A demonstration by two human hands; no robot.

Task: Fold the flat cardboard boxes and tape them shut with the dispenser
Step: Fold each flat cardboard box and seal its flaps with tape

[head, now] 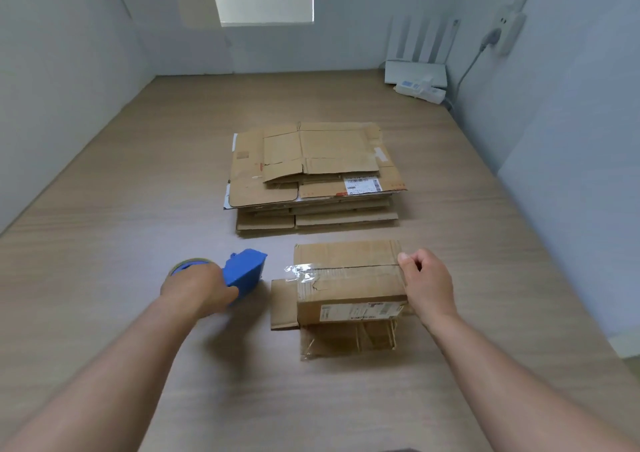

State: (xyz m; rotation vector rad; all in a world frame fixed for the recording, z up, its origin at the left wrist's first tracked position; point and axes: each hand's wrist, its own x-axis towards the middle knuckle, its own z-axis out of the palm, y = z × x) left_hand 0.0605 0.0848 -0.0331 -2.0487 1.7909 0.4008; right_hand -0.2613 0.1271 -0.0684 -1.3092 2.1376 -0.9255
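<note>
Blue tape dispenser [244, 273] in L hand [202, 289], fingers wrapped round it, just left of folded box [346, 282] on bench [138, 209]. Clear tape [304, 273] runs along box's top seam, loose end at left. R hand [429, 287]: fingers curled, gripping box's right end. Flat boxes [311, 174] stacked just behind.

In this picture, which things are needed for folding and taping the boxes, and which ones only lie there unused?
For the job: blue tape dispenser in the left hand; folded box held by the right hand; stack of flat boxes behind.
Just lying about: white router, power strip beside it, plug on the wall.
</note>
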